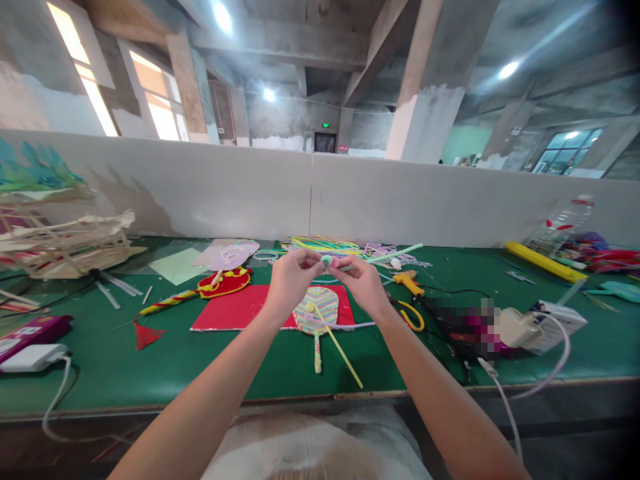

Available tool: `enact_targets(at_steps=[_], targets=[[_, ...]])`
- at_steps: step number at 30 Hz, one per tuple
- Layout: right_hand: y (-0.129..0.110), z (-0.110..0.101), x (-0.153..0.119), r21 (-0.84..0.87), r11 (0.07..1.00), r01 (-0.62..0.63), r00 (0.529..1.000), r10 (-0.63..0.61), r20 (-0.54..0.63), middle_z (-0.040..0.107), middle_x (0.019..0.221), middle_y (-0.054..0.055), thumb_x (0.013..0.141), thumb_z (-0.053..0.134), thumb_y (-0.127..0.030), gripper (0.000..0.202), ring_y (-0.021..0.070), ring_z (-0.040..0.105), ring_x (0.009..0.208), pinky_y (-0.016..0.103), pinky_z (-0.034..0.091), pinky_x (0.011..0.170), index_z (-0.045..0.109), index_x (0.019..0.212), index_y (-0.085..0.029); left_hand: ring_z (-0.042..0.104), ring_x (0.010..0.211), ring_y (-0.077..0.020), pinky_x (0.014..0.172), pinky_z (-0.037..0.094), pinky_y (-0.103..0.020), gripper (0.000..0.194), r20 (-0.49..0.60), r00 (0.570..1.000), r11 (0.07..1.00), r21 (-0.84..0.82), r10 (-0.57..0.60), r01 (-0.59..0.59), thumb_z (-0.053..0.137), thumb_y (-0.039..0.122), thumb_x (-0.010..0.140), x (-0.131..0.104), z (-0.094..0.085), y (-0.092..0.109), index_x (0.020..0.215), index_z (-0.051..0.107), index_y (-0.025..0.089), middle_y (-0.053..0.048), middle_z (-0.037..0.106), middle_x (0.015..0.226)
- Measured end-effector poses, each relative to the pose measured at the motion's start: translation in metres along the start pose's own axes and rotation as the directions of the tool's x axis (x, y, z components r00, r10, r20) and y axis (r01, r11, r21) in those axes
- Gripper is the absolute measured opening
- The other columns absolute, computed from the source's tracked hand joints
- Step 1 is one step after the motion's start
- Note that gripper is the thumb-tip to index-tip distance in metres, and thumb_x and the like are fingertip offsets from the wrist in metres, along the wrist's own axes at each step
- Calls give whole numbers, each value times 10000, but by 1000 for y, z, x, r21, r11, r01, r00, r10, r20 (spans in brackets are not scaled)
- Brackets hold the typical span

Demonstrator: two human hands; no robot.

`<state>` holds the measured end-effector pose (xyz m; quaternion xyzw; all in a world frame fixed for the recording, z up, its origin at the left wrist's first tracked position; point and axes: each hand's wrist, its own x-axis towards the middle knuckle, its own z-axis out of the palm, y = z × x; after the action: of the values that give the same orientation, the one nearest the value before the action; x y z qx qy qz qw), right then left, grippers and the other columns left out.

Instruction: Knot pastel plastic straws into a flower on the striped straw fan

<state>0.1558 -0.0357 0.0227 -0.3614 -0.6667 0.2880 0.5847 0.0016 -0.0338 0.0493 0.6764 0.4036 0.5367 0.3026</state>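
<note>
My left hand (295, 280) and my right hand (364, 281) meet above the table, fingertips pinched on a small green and pink coil (327, 259). It looks rolled from fuzzy craft stem; whether it is one piece or two I cannot tell. Below them a striped pastel fan (327, 308) lies partly on a red board (225, 312), its wrapped handle towards me. A small yellow coil with a long yellow stem (345, 357) rests across the fan, as does a lilac stem (357, 326).
Behind my hands lies a pile of coloured stems (325, 245). A red and yellow tasselled fan (225, 283) is to the left. At right are a yellow glue gun (410, 285), a power strip with cables (450, 333) and a plastic bottle (567, 223). A white partition (225, 190) stands behind.
</note>
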Motion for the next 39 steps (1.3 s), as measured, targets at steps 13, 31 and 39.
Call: enact_targets(at_steps=[13,31,39], targets=[[0,-5,-3,16,1000,10,999,-10,-40,657,764,9,681,689,-385,196,168,634,722,302,512,705,624,744,-211,623,653,-149,613,507,-260,199,142,990,1000,-25,-2,5,626,328,716,-1,-6,-4,817,626,156,-32,652,695],[-6,-5,-8,-24,999,-38,998,37,-53,681,822,24,715,647,-394,194,185,633,772,321,513,714,661,785,-214,620,638,-154,606,493,-240,168,118,992,996,69,50,-58,577,291,752,-11,-4,3,831,675,180,-20,673,675],[-12,10,-18,78,995,-66,975,81,-206,670,804,12,746,622,-377,172,168,633,753,304,497,735,619,765,-207,639,648,-151,635,525,-255,189,23,991,975,-175,-134,136,622,318,720,-17,8,0,801,657,151,-26,677,684]])
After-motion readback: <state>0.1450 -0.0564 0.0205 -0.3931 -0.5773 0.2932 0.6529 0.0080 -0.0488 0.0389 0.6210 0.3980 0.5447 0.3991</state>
